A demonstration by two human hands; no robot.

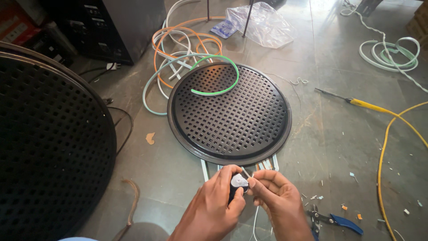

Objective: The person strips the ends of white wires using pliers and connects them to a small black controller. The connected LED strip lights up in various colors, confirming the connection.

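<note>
My left hand [214, 205] grips a small dark roll with a pale face [238, 182], like a tape roll, at the bottom centre. My right hand [278, 198] pinches a thin white strip end [246, 173] right beside the roll, fingers closed on it. Both hands hover just in front of a round black perforated panel [229, 114] lying flat on the floor. A green flexible strip [223, 76] curves across the panel's far side. Several short pale strips [267, 164] stick out from under the panel's near rim.
A second large black perforated disc [49, 143] fills the left. Orange and white strips [185, 44] coil behind the panel. Blue-handled pliers [336, 221] lie at the lower right, a yellow-handled screwdriver [361, 103] and yellow cable [383, 169] at the right. A plastic bag [263, 22] lies beyond.
</note>
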